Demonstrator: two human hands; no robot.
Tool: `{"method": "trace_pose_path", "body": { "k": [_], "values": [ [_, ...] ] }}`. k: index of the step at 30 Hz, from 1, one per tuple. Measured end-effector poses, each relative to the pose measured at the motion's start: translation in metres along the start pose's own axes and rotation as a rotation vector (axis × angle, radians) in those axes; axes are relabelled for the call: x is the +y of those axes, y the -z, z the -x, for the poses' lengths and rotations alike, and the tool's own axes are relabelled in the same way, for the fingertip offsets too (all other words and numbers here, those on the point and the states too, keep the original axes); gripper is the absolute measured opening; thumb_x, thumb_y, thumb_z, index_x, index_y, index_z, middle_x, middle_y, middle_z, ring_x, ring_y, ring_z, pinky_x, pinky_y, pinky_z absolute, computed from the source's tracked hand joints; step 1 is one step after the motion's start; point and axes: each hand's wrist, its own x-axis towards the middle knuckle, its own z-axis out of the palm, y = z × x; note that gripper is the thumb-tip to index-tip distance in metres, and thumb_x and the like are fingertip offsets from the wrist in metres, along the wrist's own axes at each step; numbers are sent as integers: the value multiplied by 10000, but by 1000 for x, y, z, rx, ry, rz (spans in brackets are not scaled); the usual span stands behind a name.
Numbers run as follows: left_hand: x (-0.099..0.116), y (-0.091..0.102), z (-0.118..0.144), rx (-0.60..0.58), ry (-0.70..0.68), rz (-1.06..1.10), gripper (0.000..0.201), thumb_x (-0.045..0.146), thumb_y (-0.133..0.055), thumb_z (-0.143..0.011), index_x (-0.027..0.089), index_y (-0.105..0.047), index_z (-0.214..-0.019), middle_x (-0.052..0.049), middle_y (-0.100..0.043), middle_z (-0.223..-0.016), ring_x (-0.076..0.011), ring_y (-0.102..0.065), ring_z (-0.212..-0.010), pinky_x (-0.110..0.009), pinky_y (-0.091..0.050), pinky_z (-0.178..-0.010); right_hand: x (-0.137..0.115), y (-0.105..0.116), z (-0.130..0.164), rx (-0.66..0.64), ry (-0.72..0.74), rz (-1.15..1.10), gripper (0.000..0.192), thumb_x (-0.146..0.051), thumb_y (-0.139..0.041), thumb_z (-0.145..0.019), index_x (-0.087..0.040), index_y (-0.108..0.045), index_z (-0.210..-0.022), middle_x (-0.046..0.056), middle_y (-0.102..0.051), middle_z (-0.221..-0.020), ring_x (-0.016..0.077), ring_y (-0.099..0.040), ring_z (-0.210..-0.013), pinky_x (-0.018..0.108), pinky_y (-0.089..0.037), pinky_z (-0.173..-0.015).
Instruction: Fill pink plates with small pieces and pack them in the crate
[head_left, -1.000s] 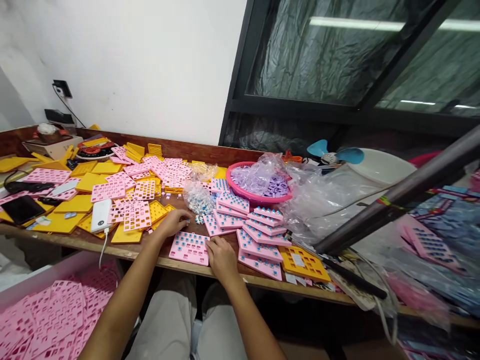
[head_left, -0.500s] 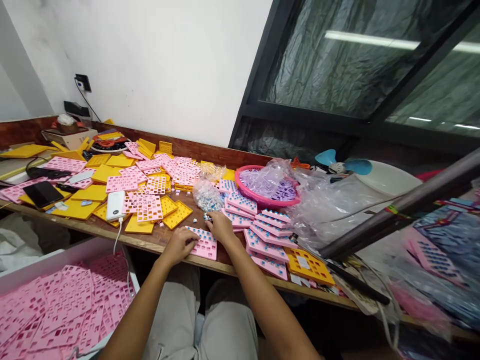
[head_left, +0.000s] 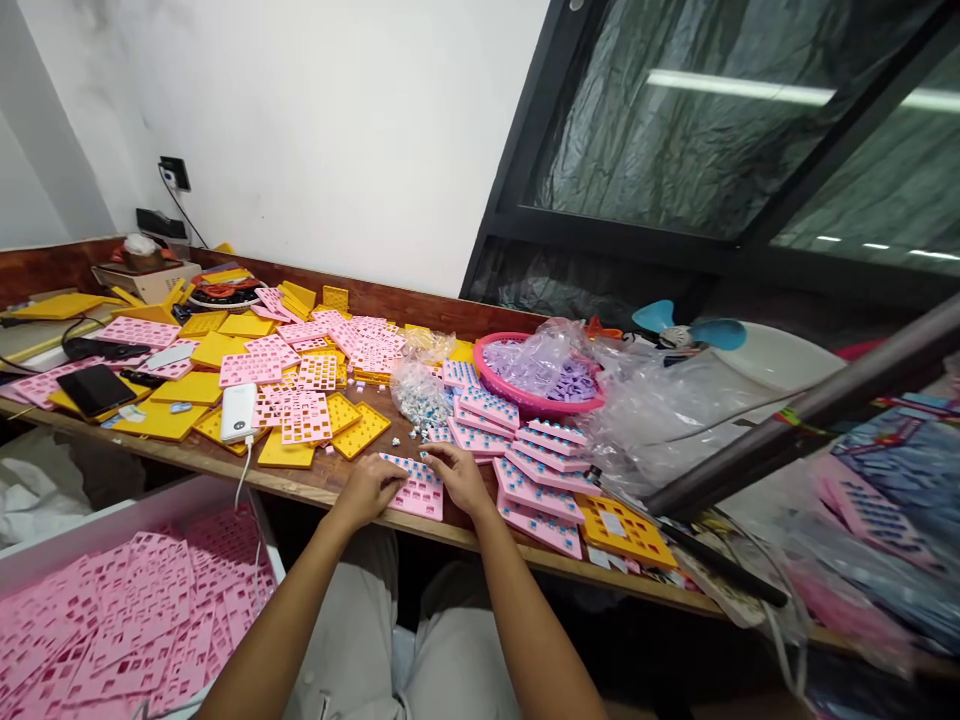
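Pink tray [head_left: 414, 487] on bench edge, between left hand [head_left: 369, 489], right hand [head_left: 462, 474]

In front of you a long wooden workbench [head_left: 322, 482] stands against a white wall [head_left: 337, 130] with a black socket [head_left: 175, 172], and to your right a dark-framed window [head_left: 720, 130], covered with grey plastic sheet, reflects a ceiling light strip [head_left: 739, 88].
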Motion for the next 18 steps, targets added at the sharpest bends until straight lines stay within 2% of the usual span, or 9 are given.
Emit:
{"method": "trace_pose_path", "body": {
  "k": [3, 7, 12, 18],
  "values": [
    [0, -1, 2, 12, -18, -37, 211, 246, -608, -919, 268, -755, -1069, -72, -755, -1039, -247, -634, -989, -385, -465, -891, -2, -4, 27, 43, -69, -55, 310, -394, -653, -885, -204, -740, -1114, 78, -751, -1051, 225, -693, -935, 360, -547, -849],
    [1, -2, 3, 16, -36, -78, 213, 255, -593, -941, 255, -736, -1099, -70, -748, -1028, -232, -629, -983, -360, -468, -871, -4, -13, 45, 120, -64, 100, 268, -363, -654, -886, -207, -758, -1076, 75, -752, -992, 206, -680, -833, 336, -549, -785],
    [3, -1, 1, 16, -80, -170, 192, 203, -612, -922, 218, -738, -1067, -65, -743, -977, -211, -628, -950, -331, -474, -845, -5, -24, 42, 100, 87, 261, 163, -267, -674, -877, -207, -784, -981, 82, -731, -940, 198, -662, -829, 310, -526, -772],
    [10, 3, -4, -49, -119, -348, 197, 198, -603, -921, 239, -748, -1048, -63, -747, -931, -224, -634, -953, -353, -467, -860, -1, -34, 40, 129, 123, 417, 149, -206, -657, -885, -210, -781, -968, 80, -714, -919, 222, -645, -896, 347, -510, -841]
  ]
}}
